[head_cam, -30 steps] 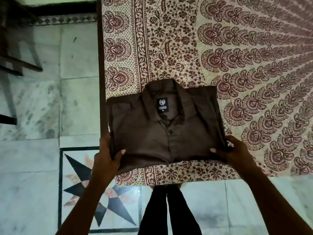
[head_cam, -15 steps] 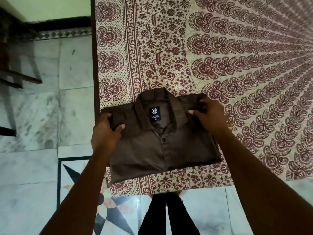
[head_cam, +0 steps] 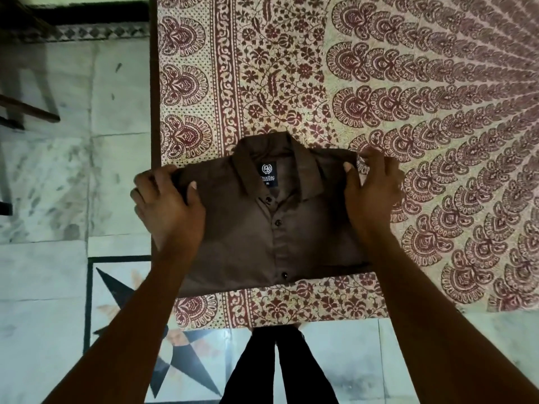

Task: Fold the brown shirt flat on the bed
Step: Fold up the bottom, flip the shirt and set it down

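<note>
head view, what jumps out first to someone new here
A folded dark brown button-up shirt lies front-up near the bed's near corner, on a cream bedsheet with maroon paisley print. The left hand and right hand grip its shoulder edges. A black star inlay marks the pale floor below.

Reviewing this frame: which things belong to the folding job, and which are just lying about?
Job: folded brown buttoned shirt; cream bedsheet with maroon print; left hand and right hand, each gripping a shoulder.
Lying about: dark wooden furniture legs; marble floor with star inlay.

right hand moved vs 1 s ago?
Yes. The right hand went from the brown shirt's near corner to its far corner, beside the collar.
</note>
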Motion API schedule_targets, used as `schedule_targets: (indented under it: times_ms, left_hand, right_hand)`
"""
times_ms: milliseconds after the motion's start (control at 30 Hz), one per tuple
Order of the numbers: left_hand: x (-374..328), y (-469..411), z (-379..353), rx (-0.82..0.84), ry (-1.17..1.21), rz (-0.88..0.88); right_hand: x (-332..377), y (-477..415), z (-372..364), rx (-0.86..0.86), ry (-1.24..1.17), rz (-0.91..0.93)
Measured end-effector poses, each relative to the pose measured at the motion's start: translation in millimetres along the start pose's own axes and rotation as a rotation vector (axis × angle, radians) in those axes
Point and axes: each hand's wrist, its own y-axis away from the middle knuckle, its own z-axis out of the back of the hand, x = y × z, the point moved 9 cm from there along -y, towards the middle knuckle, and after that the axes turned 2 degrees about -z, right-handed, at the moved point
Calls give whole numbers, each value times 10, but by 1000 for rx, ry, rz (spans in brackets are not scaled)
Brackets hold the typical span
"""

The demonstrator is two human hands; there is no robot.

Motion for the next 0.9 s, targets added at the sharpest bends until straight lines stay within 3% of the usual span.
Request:
schedule_targets:
  times_ms: [100, 200, 300, 367, 533, 600, 700, 900]
  left_hand:
    - [-225, 504, -16, 56, -77, -203]
    - [-205, 921, -282, 247, -182, -287]
    - [13, 942, -466, 279, -290, -261]
    - [155, 886, -580, 285, -299, -247]
    - [181, 874, -604, 266, -312, -247]
    - [94, 840, -528, 232, -310, -247]
    - [91, 632, -518, 197, -271, -195]
    - [288, 384, -587, 153, -52, -7]
  right_hand:
    - [210, 657, 246, -90, 50, 228]
    - [83, 1363, -3, 122, 144, 391]
    - [-172, 1709, -415, 352, 342, 535]
    - [-344, 1581, -522, 360, 446, 523]
    - [-483, 1016, -351, 212, 429, 144]
    - [-255, 898, -325, 203, 360, 204]
    - [104, 692, -493, 273, 328, 482]
    - [15, 252, -678, 314, 397, 420]
